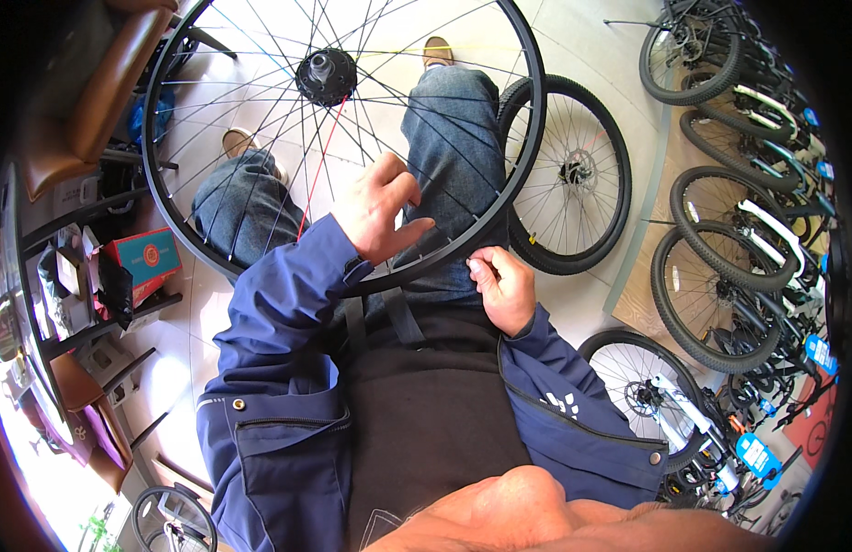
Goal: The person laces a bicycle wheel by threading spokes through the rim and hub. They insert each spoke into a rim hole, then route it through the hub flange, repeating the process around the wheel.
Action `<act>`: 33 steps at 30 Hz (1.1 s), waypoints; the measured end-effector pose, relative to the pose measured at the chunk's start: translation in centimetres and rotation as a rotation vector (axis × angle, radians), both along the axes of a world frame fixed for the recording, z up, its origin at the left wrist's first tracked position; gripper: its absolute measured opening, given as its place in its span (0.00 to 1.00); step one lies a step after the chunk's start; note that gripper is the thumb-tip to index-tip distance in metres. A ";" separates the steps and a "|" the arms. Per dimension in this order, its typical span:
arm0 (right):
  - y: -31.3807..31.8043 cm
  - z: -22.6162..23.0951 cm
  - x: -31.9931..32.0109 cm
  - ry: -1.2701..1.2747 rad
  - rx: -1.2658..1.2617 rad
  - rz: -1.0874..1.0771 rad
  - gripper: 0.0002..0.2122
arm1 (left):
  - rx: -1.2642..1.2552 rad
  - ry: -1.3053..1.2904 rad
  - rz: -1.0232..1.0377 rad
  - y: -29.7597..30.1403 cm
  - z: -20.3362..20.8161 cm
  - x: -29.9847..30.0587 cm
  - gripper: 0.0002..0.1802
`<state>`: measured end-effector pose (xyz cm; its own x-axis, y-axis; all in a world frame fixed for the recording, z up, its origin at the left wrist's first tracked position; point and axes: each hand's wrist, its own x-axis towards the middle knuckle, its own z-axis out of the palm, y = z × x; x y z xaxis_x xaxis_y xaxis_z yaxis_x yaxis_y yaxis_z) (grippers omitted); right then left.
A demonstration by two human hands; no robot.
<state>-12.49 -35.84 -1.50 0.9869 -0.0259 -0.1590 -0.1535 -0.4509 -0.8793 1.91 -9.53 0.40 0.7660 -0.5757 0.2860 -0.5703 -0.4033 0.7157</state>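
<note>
A bare bicycle wheel rim [534, 120], black and without a tyre, lies across my thighs. Thin dark spokes run from it to a black hub [327, 77] with a grey axle end; one spoke is red [322, 170]. Over the near part of the spokes is my left hand [382, 208], its fingers bent and the thumb apart from them, with nothing visible between. Just outside the rim's near right edge, my right hand [504, 290] has thumb and forefinger pressed together. Whatever they pinch is too small to make out.
A tyred wheel [619, 175] with a disc rotor stands beyond my right leg. Several bicycles [730, 230] line the right side. At left are a brown leather chair [104, 92], a teal and red box [148, 262] and a cluttered dark shelf [44, 340].
</note>
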 end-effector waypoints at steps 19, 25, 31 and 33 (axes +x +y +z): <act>1.3 0.3 -0.6 -0.103 0.052 -0.056 0.06 | 0.169 -0.516 -0.428 -2.0 -1.1 0.3 0.16; 1.1 0.4 -0.7 -0.204 -0.091 -0.010 0.04 | 0.243 -0.533 -0.422 -2.1 -1.0 0.2 0.17; -2.9 -0.6 -1.5 0.016 -0.038 0.109 0.07 | 0.275 -0.530 -0.406 -2.3 -0.8 0.0 0.17; -5.0 -1.1 0.0 -0.091 -0.016 -0.020 0.09 | 0.266 -0.527 -0.401 -2.4 -0.6 -0.1 0.15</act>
